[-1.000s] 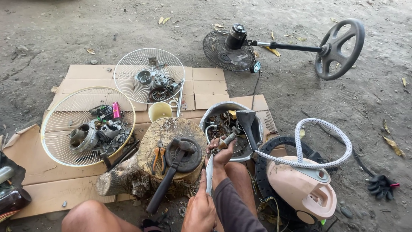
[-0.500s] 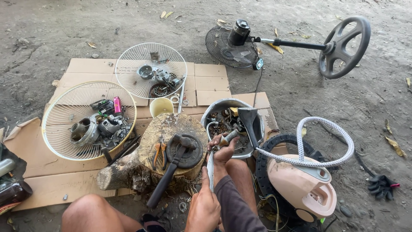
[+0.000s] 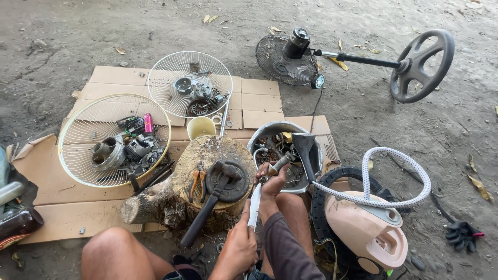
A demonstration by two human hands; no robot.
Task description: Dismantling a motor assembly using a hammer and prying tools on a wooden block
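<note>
Left hand [image 3: 239,248] has its grip closed around the near end of a long pale strip [image 3: 254,203]. Right hand [image 3: 271,179] pinches the far end together with a small grey-handled tool [image 3: 279,163]. The strip's long axis runs from the person's lap up and slightly right, toward the metal bowl of parts [image 3: 259,136]. It sits just right of the tree stump [image 3: 205,155] carrying a hammer [image 3: 210,199]. Both forearms are drawn in close; the right one reaches farther out.
</note>
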